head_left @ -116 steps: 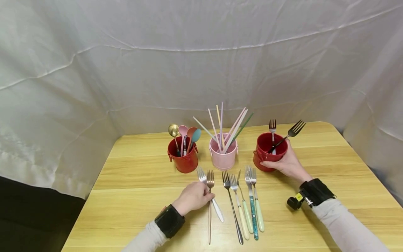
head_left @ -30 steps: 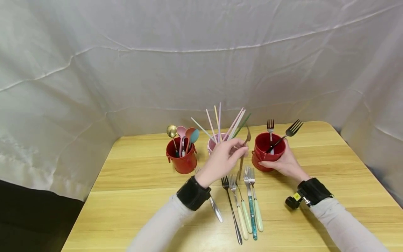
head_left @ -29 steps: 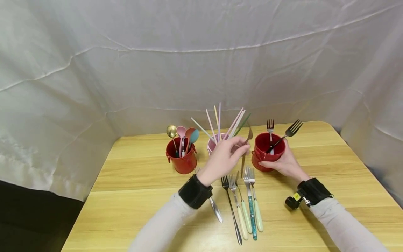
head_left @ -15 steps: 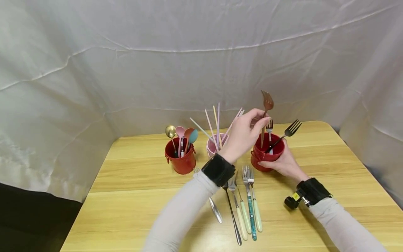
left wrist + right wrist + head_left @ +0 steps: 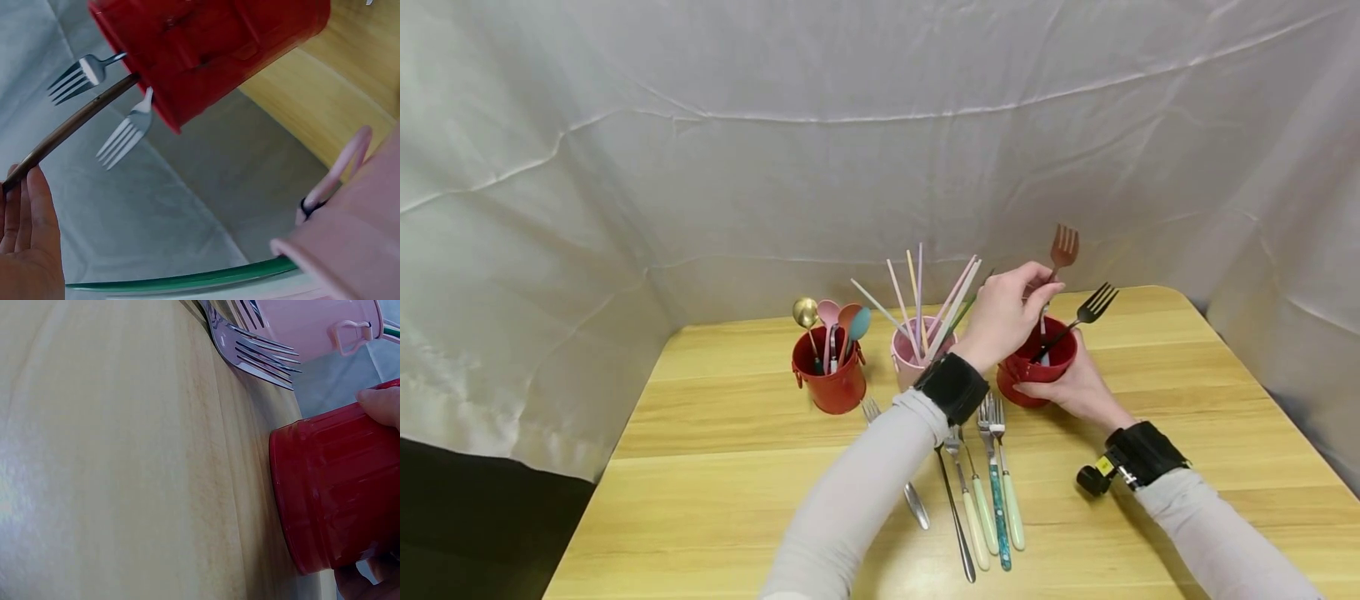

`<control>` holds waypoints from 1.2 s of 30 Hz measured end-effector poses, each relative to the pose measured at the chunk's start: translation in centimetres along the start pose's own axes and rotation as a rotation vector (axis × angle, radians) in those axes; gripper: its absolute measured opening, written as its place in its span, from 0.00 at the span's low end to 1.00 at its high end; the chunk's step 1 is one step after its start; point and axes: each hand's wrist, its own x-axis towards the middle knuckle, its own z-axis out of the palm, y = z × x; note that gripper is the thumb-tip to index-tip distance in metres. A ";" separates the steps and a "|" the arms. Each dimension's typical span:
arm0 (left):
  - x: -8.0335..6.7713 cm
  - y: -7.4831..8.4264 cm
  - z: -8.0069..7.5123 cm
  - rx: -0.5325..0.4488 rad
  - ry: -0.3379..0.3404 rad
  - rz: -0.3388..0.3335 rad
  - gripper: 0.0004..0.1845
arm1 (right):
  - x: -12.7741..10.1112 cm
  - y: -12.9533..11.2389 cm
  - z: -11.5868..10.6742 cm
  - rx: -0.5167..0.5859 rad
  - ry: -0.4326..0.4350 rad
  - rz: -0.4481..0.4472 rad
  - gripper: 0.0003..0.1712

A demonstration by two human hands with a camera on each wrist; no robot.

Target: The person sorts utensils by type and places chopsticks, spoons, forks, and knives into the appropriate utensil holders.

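Now the copper fork (image 5: pixel 1060 254), pinched in the left hand (image 5: pixel 1011 312), stands tines-up with its handle lowered into the red cup (image 5: pixel 1036 373), which the right hand (image 5: pixel 1078 385) grasps on the desk (image 5: pixel 737 467). Placing looks nearly done; next, likely letting go. Half a second ago the fork sat higher; earlier still it lay among the forks (image 5: pixel 992 483).

No writing, label, brand, number or sign can be read anywhere in these views; the small yellow patch on the wrist camera at the lower right of the head view is too small to make out.
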 end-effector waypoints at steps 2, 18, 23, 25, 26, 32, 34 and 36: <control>0.1 -0.2 0.2 0.022 -0.022 -0.022 0.10 | 0.0 0.0 0.0 -0.001 -0.001 0.001 0.56; -1.2 -2.2 0.7 0.353 -0.112 -0.072 0.12 | 0.1 -0.1 0.1 0.035 0.000 -0.007 0.56; -2.7 -2.3 -0.4 0.280 -0.124 -0.070 0.12 | 0.0 -0.2 0.2 0.031 0.006 0.005 0.55; -3.5 -2.5 -1.0 0.271 -0.125 -0.062 0.11 | 0.0 -0.2 0.3 0.029 0.012 0.011 0.55; -4.0 -2.5 -1.2 0.265 -0.131 -0.064 0.11 | 0.0 -0.2 0.3 0.030 0.013 0.011 0.55; -7.5 -2.9 -3.2 0.254 -0.150 -0.097 0.10 | 0.0 -0.3 0.3 0.056 0.019 -0.020 0.55; -8.8 -3.2 -4.0 0.238 -0.152 -0.114 0.09 | 0.0 -0.2 0.3 0.063 0.021 -0.028 0.56; -10.1 -3.6 -4.7 0.236 -0.156 -0.139 0.09 | 0.0 -0.2 0.3 0.061 0.021 -0.026 0.55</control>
